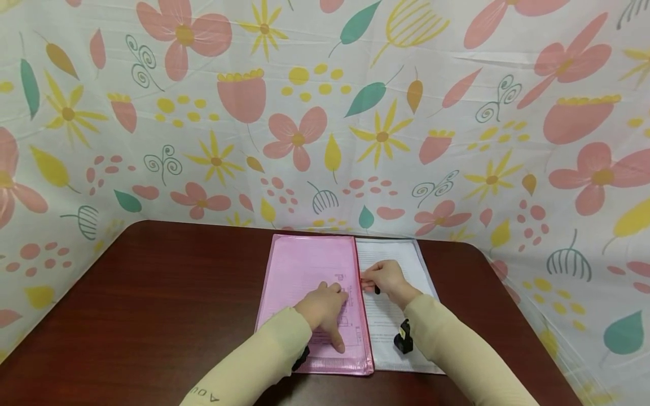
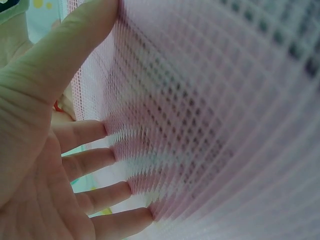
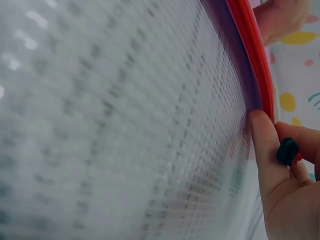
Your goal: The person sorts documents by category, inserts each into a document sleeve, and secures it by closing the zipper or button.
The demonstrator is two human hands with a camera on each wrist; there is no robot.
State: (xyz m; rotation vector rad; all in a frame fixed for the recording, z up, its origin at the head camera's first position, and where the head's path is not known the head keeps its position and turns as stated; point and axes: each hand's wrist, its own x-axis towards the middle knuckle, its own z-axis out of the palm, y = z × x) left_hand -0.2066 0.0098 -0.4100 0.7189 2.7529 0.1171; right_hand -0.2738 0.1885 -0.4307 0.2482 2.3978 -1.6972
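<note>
**— Where's the pouch, and what are your hands doing with it?**

— The pink mesh pouch (image 1: 310, 293) lies flat on the dark brown table (image 1: 152, 304), just past the near edge and a little toward 1 o'clock from the table's middle, its long side running from 6 to 12. My left hand (image 1: 325, 310) lies palm down on it, fingers straight and a little apart, pressing the mesh; my left wrist view shows the thumb (image 2: 65, 55) and four fingertips (image 2: 95, 132) flat against the weave. Printed paper shows faintly through the pink.

**— And the right hand?**

— My right hand (image 1: 388, 279) sits at 3 o'clock from the left one, at the pouch's red zipper edge (image 1: 361, 304). Thumb and forefinger are pinched on the small black zipper pull (image 3: 287, 150); in the right wrist view it pokes out between my fingertips right beside the red strip (image 3: 252, 55).

**— What's under your right arm?**

— A white mesh pouch (image 1: 401, 299) with a printed sheet inside, lying touching the pink one on its 3 o'clock side, the same way round. My right hand rests over it. A black clip (image 1: 403, 338) of the wrist strap hangs from my cream sleeve (image 1: 452, 344) above its near end.

**— Anything else around?**

— Only the flowered cloth (image 1: 325, 113), which stands as a backdrop from 9 round through 12 to 3 behind the table.
</note>
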